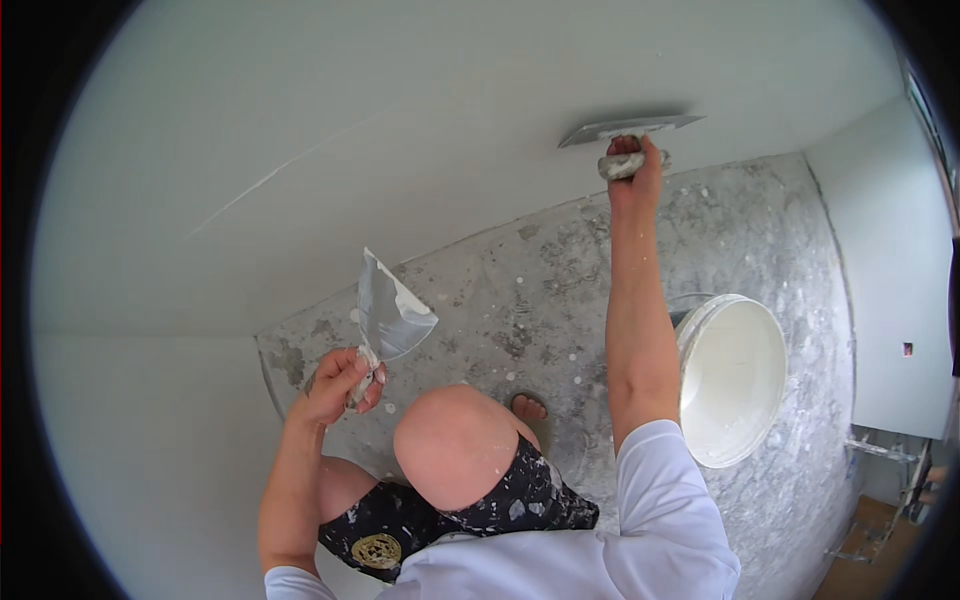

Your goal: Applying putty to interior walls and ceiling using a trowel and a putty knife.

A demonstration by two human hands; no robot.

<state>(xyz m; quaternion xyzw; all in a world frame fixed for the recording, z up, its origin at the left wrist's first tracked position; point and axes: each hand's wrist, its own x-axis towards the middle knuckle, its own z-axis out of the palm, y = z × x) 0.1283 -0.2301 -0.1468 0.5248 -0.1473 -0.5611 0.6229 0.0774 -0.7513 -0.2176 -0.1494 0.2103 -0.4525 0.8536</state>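
Observation:
My right hand (632, 165) is wrapped round the putty-smeared handle of a plastering trowel (632, 127). The trowel's long metal blade lies against or very close to the pale wall (480, 120), low down near the floor. In my left hand (345, 383) is the handle of a broad putty knife (390, 308), its blade pointing up and away from me. White putty clings along one edge of that blade. The putty knife is held in the air, apart from the wall.
A white bucket (735, 380), pale inside, stands on the stained grey floor (520, 290) right of my right arm. Side walls rise at left and right. A small wall box (907, 349) sits in the right wall. A metal frame (885, 500) stands at the far lower right.

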